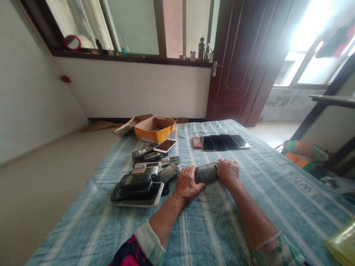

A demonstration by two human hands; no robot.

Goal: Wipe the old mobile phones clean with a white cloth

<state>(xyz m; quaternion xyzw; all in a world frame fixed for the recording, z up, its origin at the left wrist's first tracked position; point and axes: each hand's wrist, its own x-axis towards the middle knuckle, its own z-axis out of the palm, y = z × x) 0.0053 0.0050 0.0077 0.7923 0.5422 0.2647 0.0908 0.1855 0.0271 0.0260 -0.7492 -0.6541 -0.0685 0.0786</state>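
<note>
A dark phone (pixel 205 173) lies nearly crosswise just above or on the striped cloth, between my two hands. My left hand (pixel 188 185) grips its left end, thumb along the near edge. Around its right end my right hand (pixel 228 171) is closed, with the fingertips partly hidden. Just left of my left hand is a heap of old mobile phones, among them a dark slider-like phone (pixel 168 173), a black phone (pixel 135 181) on top, and a white-edged smartphone (pixel 158 195) underneath. Beyond my right hand, several dark smartphones (pixel 220 142) lie in an overlapping row beside a small pink-framed item (pixel 197 142).
An orange cardboard box (pixel 148 137) stands open at the far left, its lid (pixel 132 125) leaning beside it. A white smartphone (pixel 165 146) rests before the box. The blue striped cloth (pixel 111 229) covers the surface. A yellowish plastic item (pixel 344 244) sits at the near right edge.
</note>
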